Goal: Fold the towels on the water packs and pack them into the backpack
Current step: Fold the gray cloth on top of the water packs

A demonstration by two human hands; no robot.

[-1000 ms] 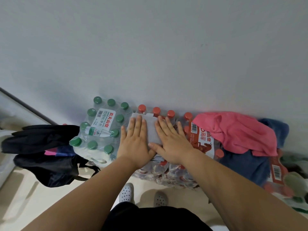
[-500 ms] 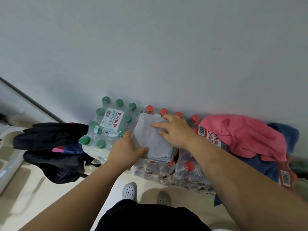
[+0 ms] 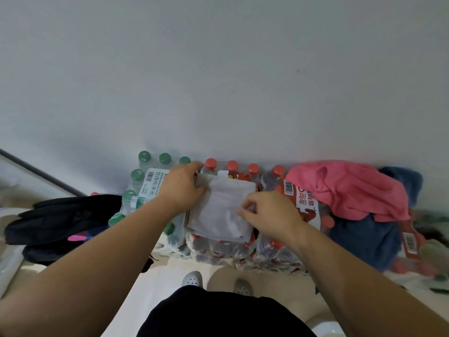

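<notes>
Head view. Grips folded grey towel point(image 3: 220, 210) at its left edge with left hand point(image 3: 182, 188), fingers curled over it; pinches right side with right hand point(image 3: 269, 215), thumb against fingertips. Towel flat on red-cap water pack point(image 3: 226, 251). Pink towel point(image 3: 347, 188) over blue towel point(image 3: 364, 239) further right. Black backpack point(image 3: 60, 220) left of green-cap pack point(image 3: 143, 188).

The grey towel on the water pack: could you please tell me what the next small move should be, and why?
Probably lift the grey towel off the red-capped water pack and carry it left to the black backpack. It already lies folded into a compact rectangle; the left hand grips its left edge and the right hand pinches its right side.
</notes>
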